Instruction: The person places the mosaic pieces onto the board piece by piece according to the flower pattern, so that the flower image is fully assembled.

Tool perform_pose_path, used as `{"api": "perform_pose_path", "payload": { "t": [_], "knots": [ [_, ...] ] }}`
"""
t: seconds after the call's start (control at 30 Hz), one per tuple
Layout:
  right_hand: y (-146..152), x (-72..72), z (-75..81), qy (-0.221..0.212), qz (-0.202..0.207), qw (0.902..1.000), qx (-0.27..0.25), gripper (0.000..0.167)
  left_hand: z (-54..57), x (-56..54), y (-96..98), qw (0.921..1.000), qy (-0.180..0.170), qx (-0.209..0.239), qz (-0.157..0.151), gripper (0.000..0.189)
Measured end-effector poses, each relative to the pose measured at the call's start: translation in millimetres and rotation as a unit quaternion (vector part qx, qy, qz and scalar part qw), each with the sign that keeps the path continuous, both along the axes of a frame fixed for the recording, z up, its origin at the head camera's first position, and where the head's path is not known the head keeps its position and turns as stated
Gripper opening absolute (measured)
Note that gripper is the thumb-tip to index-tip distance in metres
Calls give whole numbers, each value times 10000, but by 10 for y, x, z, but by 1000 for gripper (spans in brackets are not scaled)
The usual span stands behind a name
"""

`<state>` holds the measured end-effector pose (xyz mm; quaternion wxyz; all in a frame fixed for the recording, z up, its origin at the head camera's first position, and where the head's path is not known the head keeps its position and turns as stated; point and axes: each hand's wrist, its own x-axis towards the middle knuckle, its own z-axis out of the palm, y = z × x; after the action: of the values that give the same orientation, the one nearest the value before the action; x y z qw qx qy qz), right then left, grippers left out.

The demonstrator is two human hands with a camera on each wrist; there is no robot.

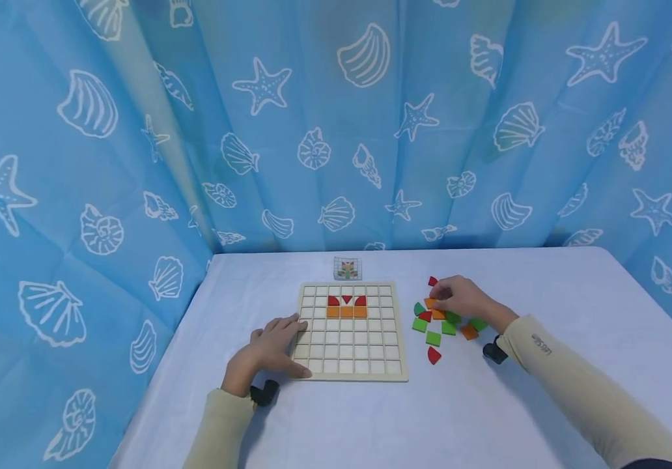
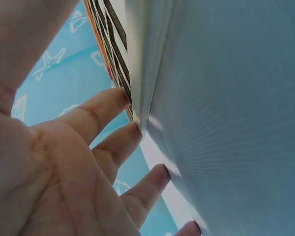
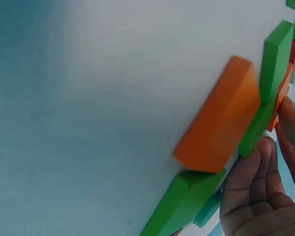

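Note:
My left hand [image 1: 273, 345] rests on the left side of a pale wooden grid board [image 1: 400, 374], thumb at its near corner and fingers spread. In the left wrist view the fingertips [image 2: 132, 130] touch the board's edge and the cloth. On the board lie three orange square tiles [image 1: 346, 312] in a row, with red pieces [image 1: 361, 301] just above them. Right of the board, my right hand [image 1: 467, 305] reaches into loose tiles and pinches an orange tile [image 3: 283, 91] between thumb and finger. Part of that tile is hidden by the fingers.
Around the right hand lie several green squares [image 1: 433, 339], a green curved piece [image 1: 419, 309], an orange tile [image 1: 469, 332] and red pieces [image 1: 434, 355]. A small pattern card [image 1: 348, 268] lies behind the board. A blue shell-print curtain [image 1: 336, 163] hangs behind the white-covered table [image 1: 336, 423].

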<state>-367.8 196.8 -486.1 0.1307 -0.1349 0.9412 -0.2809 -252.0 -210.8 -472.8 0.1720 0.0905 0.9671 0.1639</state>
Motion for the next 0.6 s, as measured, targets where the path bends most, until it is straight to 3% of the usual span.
{"api": "perform_pose_path", "payload": {
  "t": [0.4, 0.6],
  "knots": [
    [-59, -61, -7, -5, -270, 9992, 299, 24, 5, 14, 9, 10000, -17, 89, -6, 99],
    [-99, -54, -21, -64, -319, 9995, -36, 30, 21, 19, -2, 10000, -34, 54, 3, 99]
  ]
}}
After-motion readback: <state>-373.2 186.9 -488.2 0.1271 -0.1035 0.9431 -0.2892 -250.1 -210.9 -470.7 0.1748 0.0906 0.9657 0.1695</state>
